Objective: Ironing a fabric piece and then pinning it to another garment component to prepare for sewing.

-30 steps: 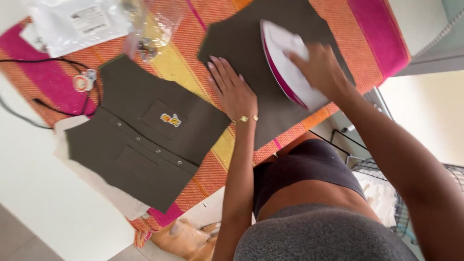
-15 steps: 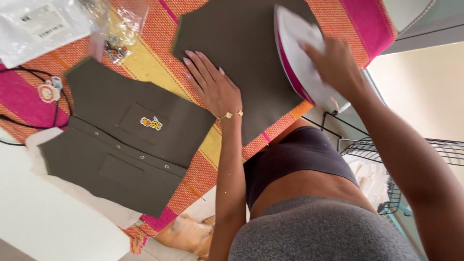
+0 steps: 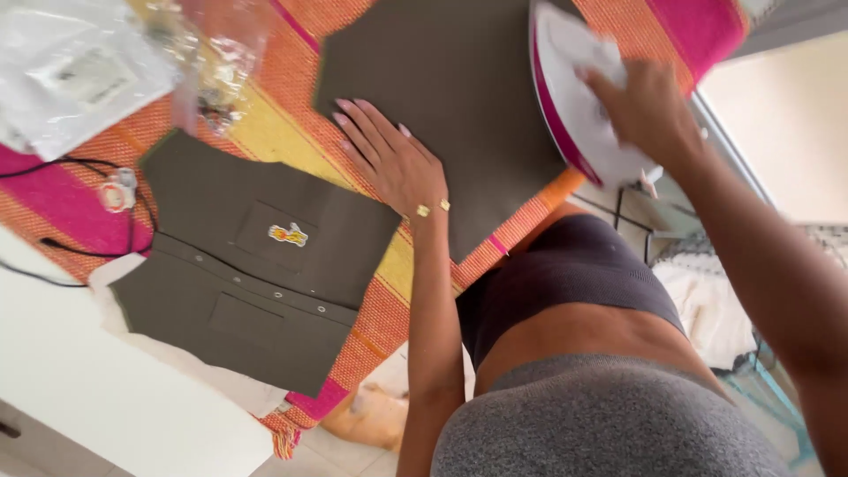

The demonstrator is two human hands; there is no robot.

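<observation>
So the left hand (image 3: 397, 159) is lying flat, fingers spread, pinning the olive fabric panel (image 3: 450, 106) onto the striped orange, pink and yellow cloth (image 3: 265, 132) that covers the table (image 3: 88, 389); it isn't gripping anything, just pressing. The right hand (image 3: 640, 110) is wrapped around the handle of a white and pink iron (image 3: 574, 115) sitting at the panel's right edge, close to the edge of the cloth.

What I'd worry about: the left fingertips are near the iron's path, so one slide sideways could mean a burn; the iron also sits right by the table edge, so a nudge could tip it off. A black cord (image 3: 71, 238) loops across the cloth on the left and could snag something.

A second olive piece, the vest with snaps and a small orange patch (image 3: 256, 265), lies lower left, apart from the panel. Packaging: a flat clear plastic bag with a white rectangular label (image 3: 71, 79) at top left; just beside it, a crinkly clear bag (image 3: 212, 53) with something dark inside, too blurred to tell what.
</observation>
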